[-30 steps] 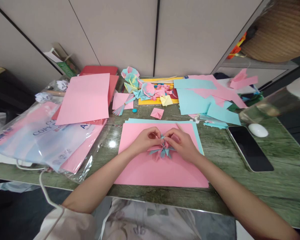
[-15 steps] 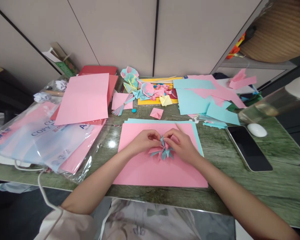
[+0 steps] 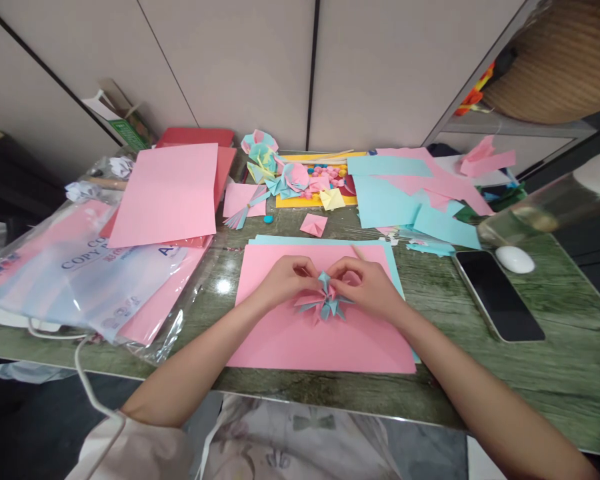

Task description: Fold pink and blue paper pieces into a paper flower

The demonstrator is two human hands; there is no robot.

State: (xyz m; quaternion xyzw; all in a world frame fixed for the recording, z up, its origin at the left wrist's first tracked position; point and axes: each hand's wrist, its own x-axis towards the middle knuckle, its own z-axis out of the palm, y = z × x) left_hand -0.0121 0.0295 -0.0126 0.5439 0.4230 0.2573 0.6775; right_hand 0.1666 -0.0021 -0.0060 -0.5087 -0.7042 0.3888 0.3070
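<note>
While the left hand (image 3: 294, 280) and right hand (image 3: 366, 285) pinch the upper points of a paper flower (image 3: 331, 309) over a pink sheet (image 3: 300, 347), centre frame, uneven pulling could tear a fold; beyond, just above centre, lies a folded square (image 3: 314, 225).

Goes pink and light blue on the folded paper (image 3: 332, 307), plain pink on the sheet (image 3: 320, 347) below, kinda streaky green across the tabletop (image 3: 575, 373).

pale grey flat wall panels (image 3: 240, 67), dark straight seams (image 3: 312, 73) between them. glossy green wood-grain table (image 3: 570, 287) in front, round white light glare (image 3: 223, 287) on surface. grey shelf (image 3: 555, 131) at right.
</note>
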